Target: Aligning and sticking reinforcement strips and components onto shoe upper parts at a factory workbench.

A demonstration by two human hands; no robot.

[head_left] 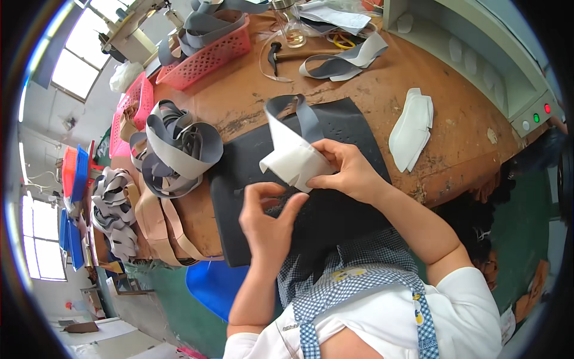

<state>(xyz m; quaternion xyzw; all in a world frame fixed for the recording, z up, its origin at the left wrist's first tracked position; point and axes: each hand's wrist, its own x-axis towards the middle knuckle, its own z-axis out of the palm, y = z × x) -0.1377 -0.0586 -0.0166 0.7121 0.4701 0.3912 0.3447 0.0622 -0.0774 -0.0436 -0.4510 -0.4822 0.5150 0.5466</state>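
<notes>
My right hand (347, 172) pinches a curled piece of white-and-grey sheet material (292, 157) between thumb and fingers. Its white face shows at the front, and a grey loop of it bends up behind. Just left of and below that piece, my left hand (266, 215) is open, thumb and index finger curved apart with nothing seen between them. Both hands are over a black mat (239, 173) at the table's near edge. To the right lies a small stack of white shaped pieces (411, 130).
Left of the mat lies a heap of grey-and-white strips (179, 146), with tan strips (158, 221) nearer me. Pink baskets (206, 60) stand at the far left. A hammer (299, 54), a glass jar (294, 36) and a loose strip (347, 61) lie farther back. A machine housing (478, 60) borders the right.
</notes>
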